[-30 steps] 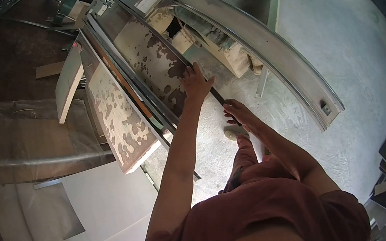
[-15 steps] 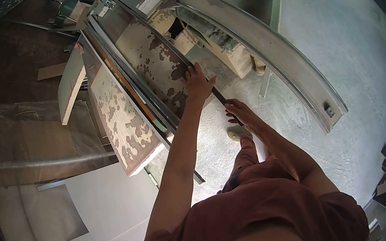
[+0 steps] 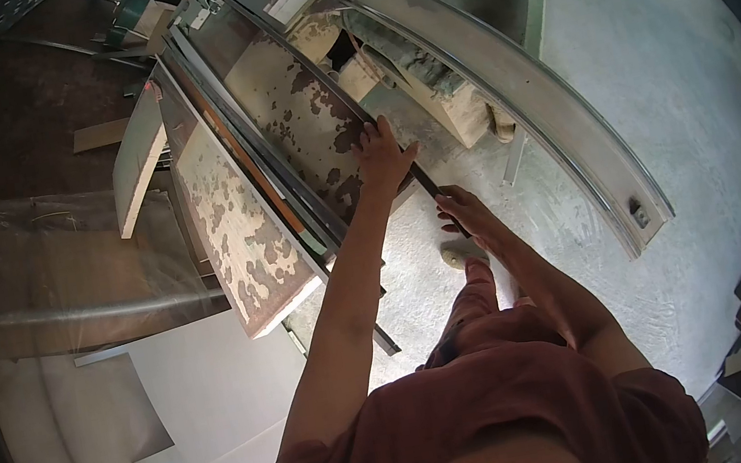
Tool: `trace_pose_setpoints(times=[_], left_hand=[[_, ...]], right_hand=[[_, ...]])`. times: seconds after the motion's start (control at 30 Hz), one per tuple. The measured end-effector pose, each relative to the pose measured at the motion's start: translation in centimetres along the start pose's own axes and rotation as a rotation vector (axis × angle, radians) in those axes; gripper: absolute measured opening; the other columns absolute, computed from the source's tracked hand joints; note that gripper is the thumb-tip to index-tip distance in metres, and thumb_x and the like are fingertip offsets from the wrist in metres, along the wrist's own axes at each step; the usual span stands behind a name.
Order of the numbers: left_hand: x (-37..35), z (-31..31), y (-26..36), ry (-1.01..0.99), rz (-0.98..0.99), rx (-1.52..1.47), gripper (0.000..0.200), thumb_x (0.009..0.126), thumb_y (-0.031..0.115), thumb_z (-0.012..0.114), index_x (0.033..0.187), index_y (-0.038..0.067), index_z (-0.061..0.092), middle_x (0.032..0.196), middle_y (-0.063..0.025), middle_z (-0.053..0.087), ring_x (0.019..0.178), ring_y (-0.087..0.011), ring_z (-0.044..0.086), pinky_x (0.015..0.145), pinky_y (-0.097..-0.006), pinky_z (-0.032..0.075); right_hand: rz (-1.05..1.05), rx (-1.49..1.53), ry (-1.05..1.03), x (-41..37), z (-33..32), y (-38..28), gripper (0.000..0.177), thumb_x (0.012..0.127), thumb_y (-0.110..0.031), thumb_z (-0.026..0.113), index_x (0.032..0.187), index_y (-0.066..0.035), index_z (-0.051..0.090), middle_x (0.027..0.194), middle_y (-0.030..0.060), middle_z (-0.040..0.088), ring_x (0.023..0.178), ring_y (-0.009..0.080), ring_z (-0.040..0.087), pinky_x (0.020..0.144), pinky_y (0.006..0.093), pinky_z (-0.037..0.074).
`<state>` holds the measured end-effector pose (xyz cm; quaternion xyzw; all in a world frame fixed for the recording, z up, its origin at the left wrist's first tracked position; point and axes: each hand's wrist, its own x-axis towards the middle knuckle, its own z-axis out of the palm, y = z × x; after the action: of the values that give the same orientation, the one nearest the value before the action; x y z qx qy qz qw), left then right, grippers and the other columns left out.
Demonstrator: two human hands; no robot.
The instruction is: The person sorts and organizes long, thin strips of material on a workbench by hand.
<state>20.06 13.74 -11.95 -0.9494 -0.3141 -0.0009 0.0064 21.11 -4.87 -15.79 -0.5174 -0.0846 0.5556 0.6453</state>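
A large board with peeling white paint leans among stacked panels, and its dark edge runs down toward me. My left hand rests flat on this board near its lower edge, fingers spread. My right hand grips the dark edge of the same board a little lower, fingers curled around it. My foot shows on the concrete floor just beneath the right hand.
A second peeling board and thin metal strips lean left of the held one. A long curved grey frame lies on the floor to the right. White sheets lie at lower left. More panels stack at the far right edge.
Both hands and the board's edge have shifted slightly right and down in view; the grip on the board looks unchanged.
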Motion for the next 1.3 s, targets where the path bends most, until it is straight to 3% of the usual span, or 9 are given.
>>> trace_pose_setpoints(times=[0.27, 0.33, 0.67, 0.73, 1.3], left_hand=[[0.19, -0.01, -0.15, 0.005, 0.001, -0.009, 0.083, 0.073, 0.050, 0.059, 0.130, 0.001, 0.024, 0.129, -0.0280, 0.034, 0.118, -0.0387, 0.037, 0.097, -0.0548, 0.027], [0.19, -0.09, -0.14, -0.001, 0.005, 0.001, 0.082, 0.074, 0.050, 0.058, 0.130, 0.000, 0.023, 0.129, -0.0280, 0.033, 0.118, -0.0388, 0.037, 0.096, -0.0548, 0.027], [0.15, -0.11, -0.06, -0.002, -0.007, -0.005, 0.081, 0.075, 0.049, 0.058, 0.131, 0.000, 0.024, 0.130, -0.0282, 0.032, 0.118, -0.0386, 0.037, 0.097, -0.0542, 0.027], [0.10, -0.21, -0.05, -0.013, -0.002, 0.004, 0.081, 0.075, 0.049, 0.058, 0.131, 0.000, 0.025, 0.131, -0.0282, 0.032, 0.118, -0.0386, 0.037, 0.097, -0.0538, 0.028], [0.01, -0.13, -0.04, -0.015, -0.009, 0.016, 0.081, 0.076, 0.051, 0.056, 0.132, 0.001, 0.024, 0.132, -0.0277, 0.031, 0.119, -0.0379, 0.037, 0.097, -0.0530, 0.028]], right_hand=[[-0.007, -0.007, 0.010, 0.31, 0.06, 0.04, 0.044, 0.086, -0.032, 0.054, 0.119, -0.005, 0.045, 0.099, 0.0078, 0.051, 0.093, 0.0196, 0.052, 0.074, 0.0328, 0.048], [-0.006, -0.012, -0.013, 0.28, 0.00, 0.02, 0.044, 0.086, -0.035, 0.053, 0.119, -0.007, 0.044, 0.098, 0.0039, 0.050, 0.092, 0.0152, 0.051, 0.076, 0.0312, 0.046], [-0.013, -0.026, -0.011, 0.32, 0.01, 0.04, 0.046, 0.086, -0.036, 0.053, 0.120, -0.006, 0.044, 0.098, 0.0043, 0.050, 0.091, 0.0153, 0.051, 0.074, 0.0311, 0.046], [-0.013, -0.022, 0.010, 0.27, 0.12, -0.09, 0.044, 0.086, -0.032, 0.053, 0.120, -0.005, 0.044, 0.098, 0.0073, 0.051, 0.091, 0.0190, 0.053, 0.071, 0.0314, 0.048], [-0.027, -0.045, -0.018, 0.17, -0.01, 0.01, 0.048, 0.086, -0.037, 0.052, 0.121, -0.006, 0.042, 0.099, 0.0050, 0.050, 0.091, 0.0161, 0.051, 0.074, 0.0313, 0.046]])
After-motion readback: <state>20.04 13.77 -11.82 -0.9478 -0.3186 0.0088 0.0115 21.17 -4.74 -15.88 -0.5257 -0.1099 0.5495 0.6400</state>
